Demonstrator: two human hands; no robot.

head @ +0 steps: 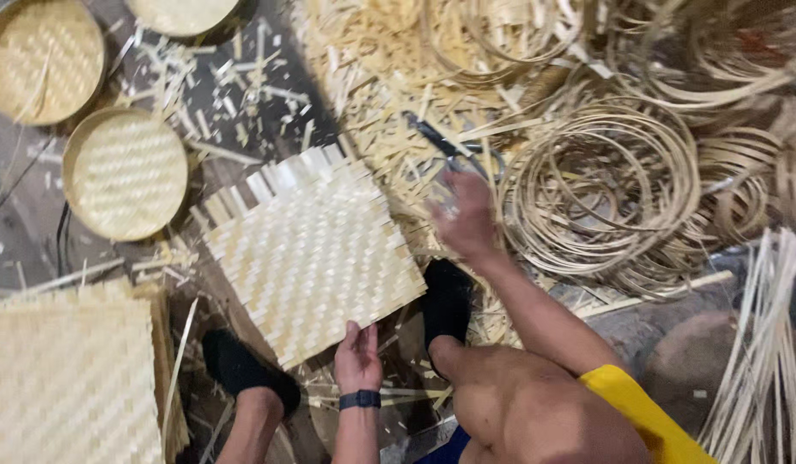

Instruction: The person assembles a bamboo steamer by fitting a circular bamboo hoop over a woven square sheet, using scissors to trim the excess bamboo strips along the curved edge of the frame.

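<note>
Bamboo offcuts and shavings litter the dark workshop floor [37, 232]. Nearest, at six o'clock, the left hand [356, 357] pinches the near corner of a square woven bamboo mat [312, 253], fingers pressed together on its edge; the mat lies flat at centre between two black-socked feet [445, 301]. Toward one o'clock the right hand [463, 219] reaches for scissors [445, 144]; it is blurred, so I cannot tell its finger state. Beyond, coiled bamboo hoops [604, 185] lie at two o'clock, round woven trays [127, 172] at ten.
</note>
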